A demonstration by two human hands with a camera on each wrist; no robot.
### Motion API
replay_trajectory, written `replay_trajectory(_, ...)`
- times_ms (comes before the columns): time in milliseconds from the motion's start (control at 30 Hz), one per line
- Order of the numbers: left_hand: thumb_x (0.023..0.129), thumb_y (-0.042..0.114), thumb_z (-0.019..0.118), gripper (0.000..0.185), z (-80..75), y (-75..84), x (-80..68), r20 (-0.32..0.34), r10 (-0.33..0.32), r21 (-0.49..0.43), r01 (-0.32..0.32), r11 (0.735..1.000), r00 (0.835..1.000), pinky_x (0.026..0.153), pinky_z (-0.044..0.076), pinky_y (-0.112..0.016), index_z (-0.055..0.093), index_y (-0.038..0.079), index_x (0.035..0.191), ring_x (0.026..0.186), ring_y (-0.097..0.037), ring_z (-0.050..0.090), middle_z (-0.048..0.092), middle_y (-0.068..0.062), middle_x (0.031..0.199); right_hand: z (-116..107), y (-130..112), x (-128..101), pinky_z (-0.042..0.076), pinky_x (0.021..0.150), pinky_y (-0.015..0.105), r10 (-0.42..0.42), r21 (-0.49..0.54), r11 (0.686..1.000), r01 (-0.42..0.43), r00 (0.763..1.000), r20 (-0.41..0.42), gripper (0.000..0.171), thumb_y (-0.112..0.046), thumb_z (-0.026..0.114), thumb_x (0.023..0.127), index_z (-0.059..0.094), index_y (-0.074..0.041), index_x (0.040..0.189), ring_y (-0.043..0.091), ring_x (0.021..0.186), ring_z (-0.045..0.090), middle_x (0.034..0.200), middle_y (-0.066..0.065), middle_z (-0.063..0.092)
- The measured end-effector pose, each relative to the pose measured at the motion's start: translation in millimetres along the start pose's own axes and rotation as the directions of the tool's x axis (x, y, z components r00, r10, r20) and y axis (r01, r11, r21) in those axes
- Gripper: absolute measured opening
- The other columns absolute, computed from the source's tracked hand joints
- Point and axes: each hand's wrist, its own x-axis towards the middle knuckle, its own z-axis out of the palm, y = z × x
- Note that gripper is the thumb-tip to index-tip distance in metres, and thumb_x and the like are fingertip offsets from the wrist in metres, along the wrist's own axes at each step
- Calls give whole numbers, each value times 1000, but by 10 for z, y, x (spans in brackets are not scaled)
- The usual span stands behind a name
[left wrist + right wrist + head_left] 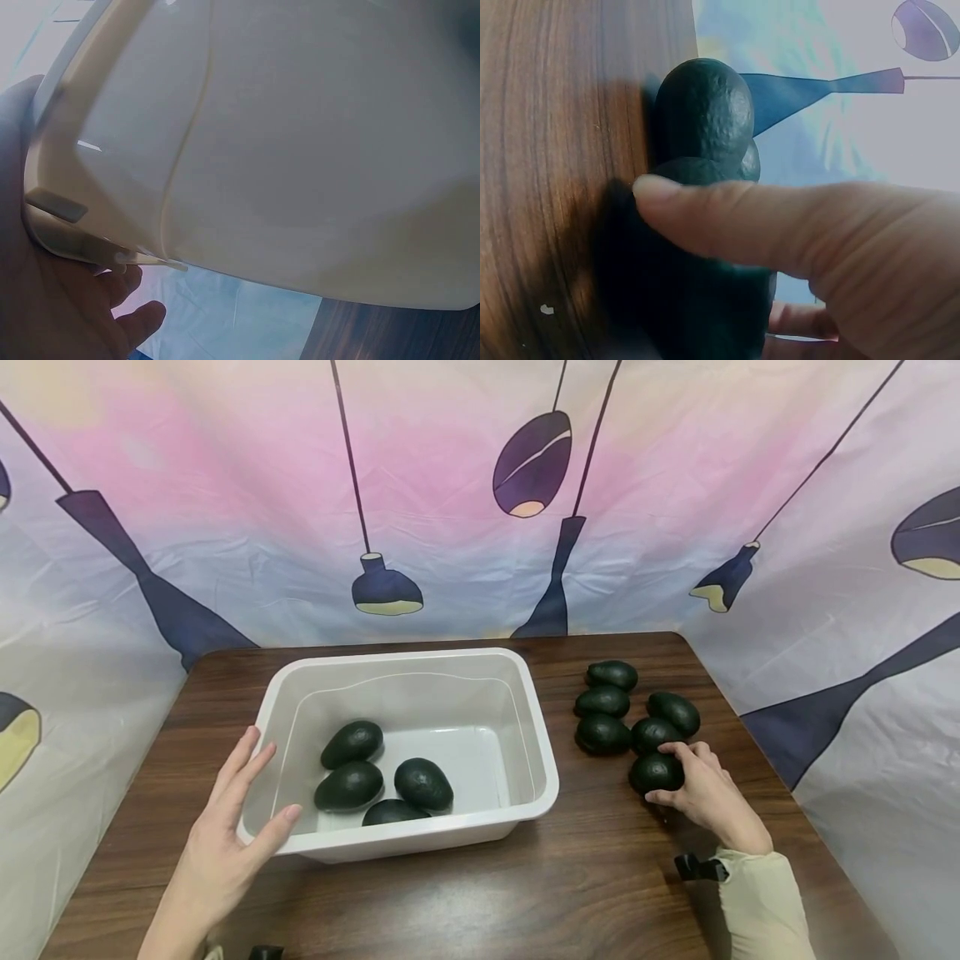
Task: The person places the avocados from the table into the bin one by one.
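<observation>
Grip: my right hand (701,791) curls round the nearest avocado (656,772), thumb across it.
Care: lift straight, sparing neighbours.
Left hand (228,852): open, steadying the tub (543,777).

wood table (585,893): white tub (540,752), six avocados (603,734).

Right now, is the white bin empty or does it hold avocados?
Not empty: the white bin holds four avocados on its floor, with much of it bare.
</observation>
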Motion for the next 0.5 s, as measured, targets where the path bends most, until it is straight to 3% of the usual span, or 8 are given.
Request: replay_trajectory(500, 83, 2, 74, 75, -4, 23, 3, -6, 7, -3, -7, 1000, 1000, 101, 17, -9, 42, 17, 148, 141, -6, 23, 22, 3, 160, -31, -37, -19, 39, 81, 63, 10, 9, 1000, -10, 999, -33, 76, -42, 78, 80, 47, 3, 133, 52, 105, 47, 121, 32, 43)
